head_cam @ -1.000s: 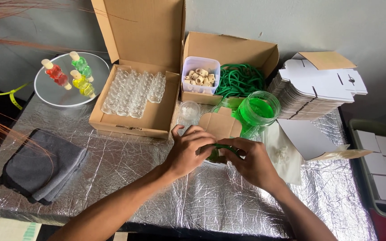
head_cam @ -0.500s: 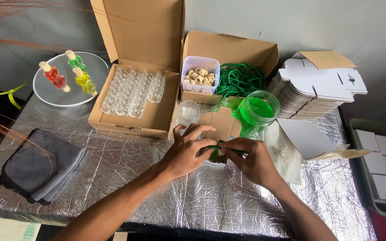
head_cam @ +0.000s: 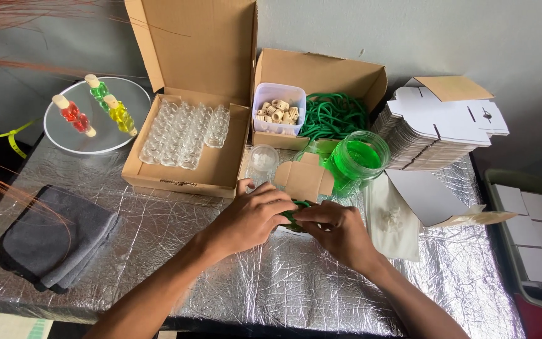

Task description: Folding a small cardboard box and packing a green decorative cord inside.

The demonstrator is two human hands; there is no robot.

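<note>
A crinkled silver foil table covering (head_cam: pixel 158 251) is seen across the lower frame, its surface patterned with fine creases. At lower left a dark grey folded cloth (head_cam: pixel 51 242) is laid. At upper left, three small bottles of red, green and yellow liquid (head_cam: pixel 92 107) with pale stoppers are shown on a round clear plate (head_cam: pixel 64 141). Plain brown cardboard is seen in the open box of clear glass vials (head_cam: pixel 183 135) at upper centre. Bright green is carried by the coiled cord (head_cam: pixel 334 116) and the round green jar (head_cam: pixel 362 154) right of centre. A small dark green piece (head_cam: pixel 295 210) is glimpsed at centre. White is shown by the stacked flat die-cut cartons (head_cam: pixel 440 122) at upper right.
</note>
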